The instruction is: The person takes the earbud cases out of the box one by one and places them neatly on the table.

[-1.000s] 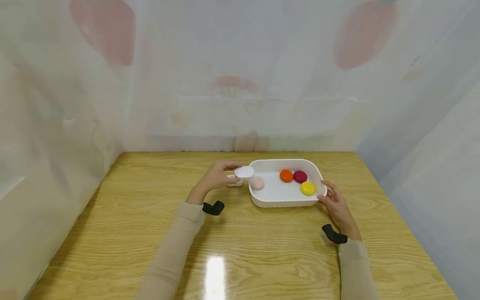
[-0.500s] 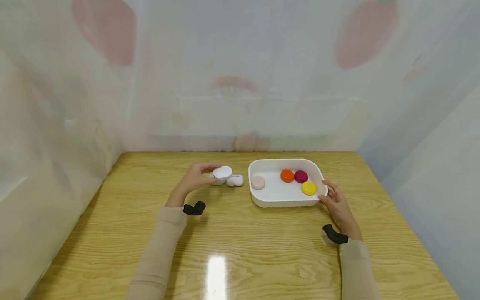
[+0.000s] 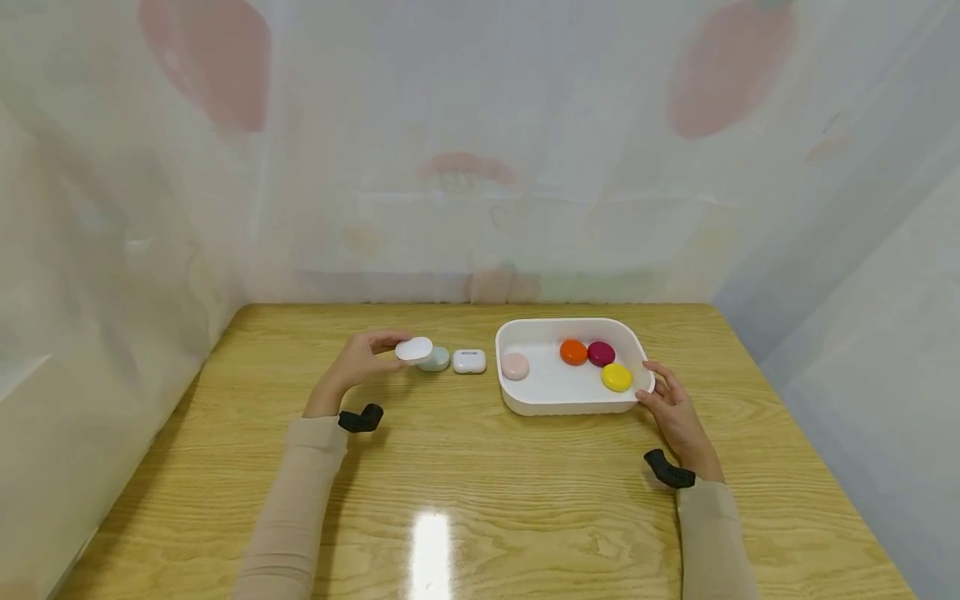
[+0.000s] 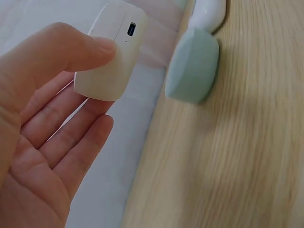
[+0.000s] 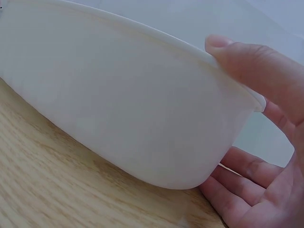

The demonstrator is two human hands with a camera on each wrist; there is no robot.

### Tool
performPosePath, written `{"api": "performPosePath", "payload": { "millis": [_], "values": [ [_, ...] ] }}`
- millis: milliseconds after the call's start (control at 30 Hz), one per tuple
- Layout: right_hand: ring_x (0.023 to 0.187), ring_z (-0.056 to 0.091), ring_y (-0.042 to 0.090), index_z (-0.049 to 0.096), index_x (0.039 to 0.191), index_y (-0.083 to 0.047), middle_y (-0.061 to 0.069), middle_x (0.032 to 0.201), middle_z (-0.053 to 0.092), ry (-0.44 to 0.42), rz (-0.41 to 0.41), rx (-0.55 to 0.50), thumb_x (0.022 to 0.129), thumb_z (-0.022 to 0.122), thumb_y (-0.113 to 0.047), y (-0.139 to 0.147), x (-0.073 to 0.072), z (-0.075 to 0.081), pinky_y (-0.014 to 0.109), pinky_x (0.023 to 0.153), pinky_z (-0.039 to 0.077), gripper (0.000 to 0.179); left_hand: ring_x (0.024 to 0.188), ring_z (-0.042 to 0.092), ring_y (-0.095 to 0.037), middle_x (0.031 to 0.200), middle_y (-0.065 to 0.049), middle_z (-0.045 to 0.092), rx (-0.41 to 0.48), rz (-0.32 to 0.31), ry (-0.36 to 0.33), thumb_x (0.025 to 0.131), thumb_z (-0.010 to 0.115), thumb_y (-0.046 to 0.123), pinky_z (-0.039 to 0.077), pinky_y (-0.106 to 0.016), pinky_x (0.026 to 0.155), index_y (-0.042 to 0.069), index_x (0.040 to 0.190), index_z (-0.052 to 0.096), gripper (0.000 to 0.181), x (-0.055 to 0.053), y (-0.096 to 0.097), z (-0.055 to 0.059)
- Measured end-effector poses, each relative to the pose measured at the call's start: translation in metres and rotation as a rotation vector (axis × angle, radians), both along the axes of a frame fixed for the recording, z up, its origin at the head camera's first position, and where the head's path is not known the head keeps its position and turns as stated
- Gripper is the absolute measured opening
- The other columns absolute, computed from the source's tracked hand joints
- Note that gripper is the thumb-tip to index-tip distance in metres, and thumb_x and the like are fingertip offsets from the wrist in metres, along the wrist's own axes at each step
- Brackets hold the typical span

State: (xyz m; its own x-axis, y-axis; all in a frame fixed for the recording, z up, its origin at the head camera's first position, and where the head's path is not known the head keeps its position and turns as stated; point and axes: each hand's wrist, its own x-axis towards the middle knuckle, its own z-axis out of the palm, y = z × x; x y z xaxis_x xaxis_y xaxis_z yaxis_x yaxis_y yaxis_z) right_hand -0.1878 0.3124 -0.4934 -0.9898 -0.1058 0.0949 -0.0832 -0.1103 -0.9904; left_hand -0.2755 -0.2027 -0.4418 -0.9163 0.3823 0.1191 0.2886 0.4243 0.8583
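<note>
My left hand [image 3: 362,360] pinches a white earbud case [image 3: 414,349] between thumb and fingers, held above the table. In the left wrist view its charging port shows beside the thumb. Just right of it on the wood are a mint green case [image 3: 436,359] and another white earbud case [image 3: 469,361], side by side. My right hand [image 3: 675,414] holds the right end of a white rounded tub [image 3: 573,408], thumb over the rim and fingers low along the outside wall. Inside lie smooth round pieces: a pale pink one [image 3: 514,366], an orange one [image 3: 573,352], a magenta one [image 3: 601,353] and a yellow one [image 3: 617,377].
The wooden table [image 3: 510,492] runs back to a pale printed curtain [image 3: 480,233], which also hangs along both sides. A black wrist mount [image 3: 362,418] sits on the left wrist, a similar mount [image 3: 668,469] on the right.
The left hand has moved left with the white earbud case, from the tub's left rim past the other two cases, which are now uncovered. The right hand and tub stay put.
</note>
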Motion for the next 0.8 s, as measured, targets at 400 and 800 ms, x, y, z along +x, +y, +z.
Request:
{"api": "performPosePath", "payload": {
  "millis": [400,800],
  "values": [
    [0.105,0.058,-0.005,0.038,0.142,-0.016,-0.01,0.124,0.051,-0.01,-0.013,-0.005,0.097,0.055,-0.008,0.0,0.001,-0.002,0.008,0.086,0.052,0.048,0.122,0.056,-0.041,0.134,-0.024,0.058,-0.011,0.019,-0.045,0.084,0.071,0.002,0.044,-0.054,0.108,0.0,0.128,0.06,0.046,0.0,-0.024,-0.012],
    [0.106,0.058,-0.006,0.034,0.144,-0.012,-0.011,0.126,0.05,0.003,0.001,0.007,0.097,0.054,-0.009,0.0,-0.001,-0.001,0.007,0.086,0.052,0.051,0.126,0.053,-0.042,0.137,-0.025,0.055,-0.036,0.038,-0.109,0.086,0.069,0.003,0.046,-0.051,0.106,-0.002,0.131,0.056,0.047,-0.006,-0.036,-0.023]
  ]
}}
